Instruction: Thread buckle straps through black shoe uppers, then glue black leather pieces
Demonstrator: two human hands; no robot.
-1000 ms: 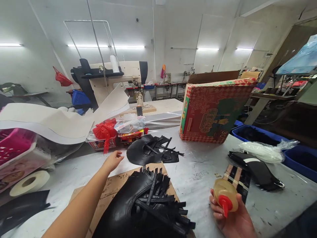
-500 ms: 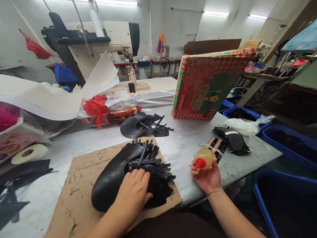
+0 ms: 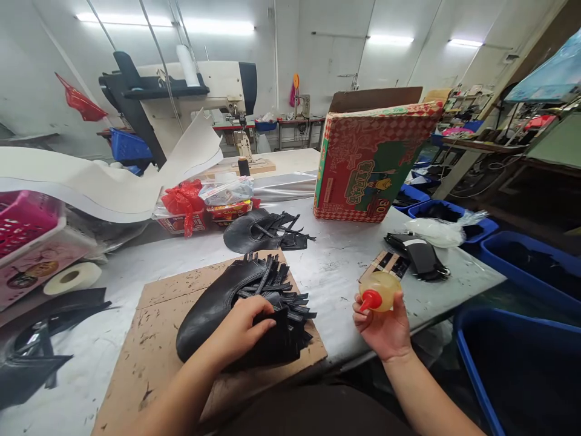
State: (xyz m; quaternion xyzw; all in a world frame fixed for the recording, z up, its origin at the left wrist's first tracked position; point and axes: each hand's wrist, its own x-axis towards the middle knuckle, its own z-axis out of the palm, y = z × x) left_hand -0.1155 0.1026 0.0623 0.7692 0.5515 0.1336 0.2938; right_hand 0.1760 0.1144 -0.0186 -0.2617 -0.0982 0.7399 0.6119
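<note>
While my right hand [image 3: 388, 330] has its fingers wrapped round one squeeze bottle [image 3: 385, 287], my left hand [image 3: 245, 321] is over the one strappy black leather pile [image 3: 204, 312], fingers curled narrow, can't tell if they're pinching any. Pile's on one cardboard sheet [image 3: 149, 315], one smaller black piece [image 3: 240, 233] just behind, one red box [image 3: 349, 160] farther back.
</note>
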